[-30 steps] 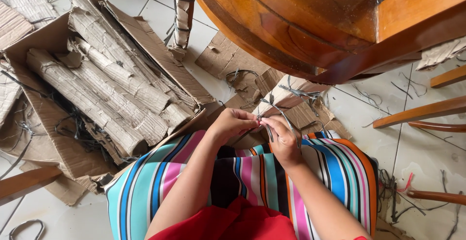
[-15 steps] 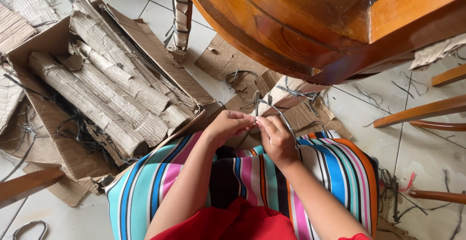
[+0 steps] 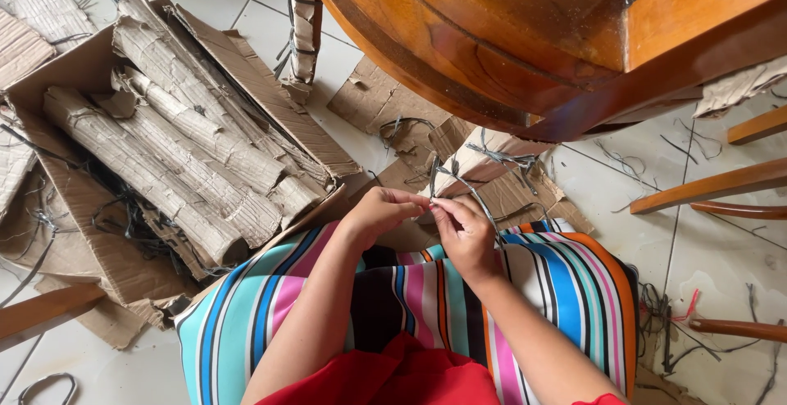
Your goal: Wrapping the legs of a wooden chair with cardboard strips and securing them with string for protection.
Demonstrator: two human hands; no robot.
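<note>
My left hand (image 3: 381,212) and my right hand (image 3: 461,233) meet above my lap, fingers pinched together on a thin grey strap (image 3: 459,177) that loops up between them. The strap runs around a rolled piece of corrugated cardboard (image 3: 484,163) lying just beyond my hands on the floor. My lap is covered by a bright striped cloth (image 3: 557,278) with a red garment (image 3: 402,376) below it.
An open cardboard box (image 3: 106,266) at left holds several tied cardboard rolls (image 3: 172,151). A curved wooden chair frame (image 3: 508,36) hangs overhead at top right. Flat cardboard scraps (image 3: 369,97) and loose grey strap pieces (image 3: 664,323) litter the tiled floor.
My hands have stayed together on the strap, shifting slightly; the strap loop above them has changed shape a little.
</note>
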